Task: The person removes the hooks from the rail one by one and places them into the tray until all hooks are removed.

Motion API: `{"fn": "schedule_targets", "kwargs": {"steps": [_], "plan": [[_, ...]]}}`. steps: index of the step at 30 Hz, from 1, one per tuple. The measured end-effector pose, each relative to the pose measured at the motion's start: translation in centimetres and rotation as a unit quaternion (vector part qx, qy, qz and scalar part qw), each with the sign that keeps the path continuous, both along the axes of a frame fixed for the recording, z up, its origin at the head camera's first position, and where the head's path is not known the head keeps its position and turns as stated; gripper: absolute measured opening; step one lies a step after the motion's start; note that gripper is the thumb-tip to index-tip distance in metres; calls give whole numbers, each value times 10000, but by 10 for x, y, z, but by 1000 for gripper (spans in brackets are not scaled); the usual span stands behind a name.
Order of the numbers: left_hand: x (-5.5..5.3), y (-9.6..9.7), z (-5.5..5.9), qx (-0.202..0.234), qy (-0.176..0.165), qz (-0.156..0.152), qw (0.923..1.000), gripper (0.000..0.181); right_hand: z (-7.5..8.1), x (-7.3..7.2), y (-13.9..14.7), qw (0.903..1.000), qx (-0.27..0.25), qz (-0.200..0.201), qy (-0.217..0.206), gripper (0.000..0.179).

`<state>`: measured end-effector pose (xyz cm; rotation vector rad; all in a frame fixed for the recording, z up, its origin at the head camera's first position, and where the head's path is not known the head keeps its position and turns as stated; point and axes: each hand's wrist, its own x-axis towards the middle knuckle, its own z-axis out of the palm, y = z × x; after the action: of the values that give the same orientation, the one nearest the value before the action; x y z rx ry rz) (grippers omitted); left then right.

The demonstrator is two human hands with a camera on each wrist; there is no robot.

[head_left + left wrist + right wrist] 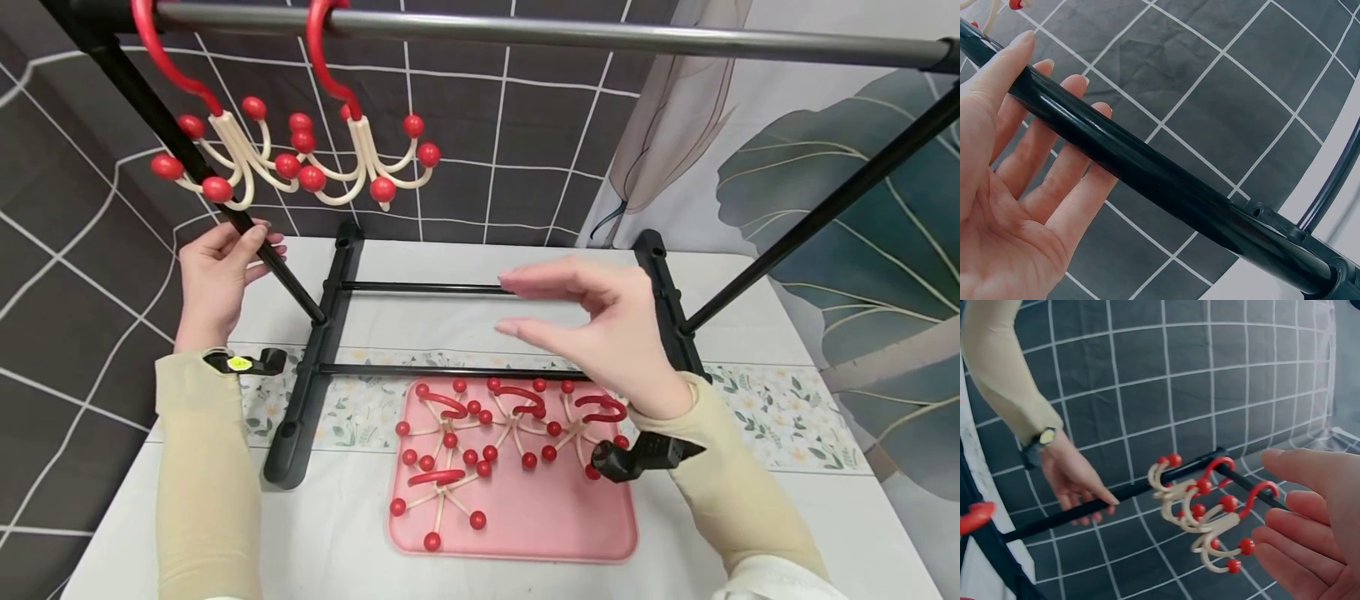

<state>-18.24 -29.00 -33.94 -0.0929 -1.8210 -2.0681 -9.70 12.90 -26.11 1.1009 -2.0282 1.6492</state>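
My left hand (pixel 213 283) holds the slanted black post (pixel 291 286) of a clothes rack, thumb on one side and fingers behind it, as the left wrist view also shows. My right hand (pixel 600 321) is in mid-air above the rack's base, thumb and fingers apart, holding nothing. From the metal rail (pixel 480 33) hang two cream multi-arm hangers, one at the left end (pixel 243 154) and one beside it (pixel 363 154), with red hooks and red ball tips. Several similar hangers (pixel 439 478) lie on a pink tray (pixel 551 521).
Black feet (pixel 296 417) and crossbars (pixel 450 369) of the rack stand on a white table with a floral strip (pixel 780 417). Another slanted post (pixel 810 212) rises on the right. Dark grid-patterned cloth (pixel 465 117) backs the scene, and a leaf-print curtain (pixel 847 183) hangs at right.
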Motion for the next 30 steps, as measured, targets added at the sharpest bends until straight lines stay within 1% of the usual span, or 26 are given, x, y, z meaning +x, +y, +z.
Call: {"fn": "schedule_targets", "kwargs": {"steps": [4, 8, 13, 15, 17, 22, 26, 30], "plan": [[0, 1, 0, -27, -44, 21, 10000, 25, 13, -9, -3, 9996, -136, -145, 192, 46], [0, 1, 0, 4, -50, 14, 10000, 23, 26, -21, -13, 9982, -312, -112, 497, 47], [0, 0, 0, 20, -68, 28, 10000, 23, 41, -34, -29, 9951, -459, -65, 869, 43], [0, 0, -1, 13, -74, 35, 10000, 23, 48, -38, -35, 9940, -530, -91, 949, 41], [0, 0, 0, 20, -72, 32, 10000, 23, 56, -40, -43, 9945, -630, -170, 817, 39], [0, 0, 0, 37, -58, -8, 10000, 23, 77, -42, -62, 9956, -829, -305, 328, 36], [0, 0, 0, 99, -9, -45, 9999, 22, 87, -51, -76, 9952, -862, -303, 362, 37], [0, 0, -1, 99, -9, -59, 9999, 23, 87, -65, -88, 9946, -906, -325, 390, 38]]}}
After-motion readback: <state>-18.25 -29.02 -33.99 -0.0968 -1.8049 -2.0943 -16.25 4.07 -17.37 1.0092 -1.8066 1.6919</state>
